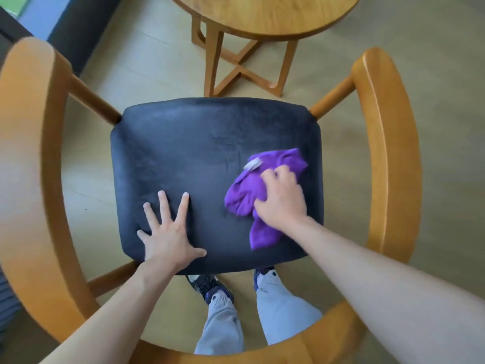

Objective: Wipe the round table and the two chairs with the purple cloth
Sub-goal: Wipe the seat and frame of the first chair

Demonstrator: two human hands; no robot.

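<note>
Purple cloth (252, 195) lies bunched on the right half of the dark seat (199, 153), and my right hand (282, 199) sits on top of it, fingers curled into the fabric so that my grip holds the cloth against the cushion; a small white tag (252, 164) shows at the cloth's far edge, and one loose corner trails back toward me past my wrist; my right forearm reaches in from the lower right, crossing over the curved wooden back rail (378, 143) of the chair; my left hand (168, 233) rests flat on the near left part of the seat, palm down, fingers straight and spread wide with the thumb pointing right, holding nothing; my left forearm comes in from the lower left over the same rail; one chair is in view, its rail sweeping round both sides of the seat and joined to it by wooden struts; one round table (265, 14) stands just beyond the chair, only its near edge and crossed wooden legs showing; one cloth, two hands; below the seat's near edge I see my two shoes (207, 285) and grey trouser legs (278, 308) on the pale floor (147, 56).
</note>
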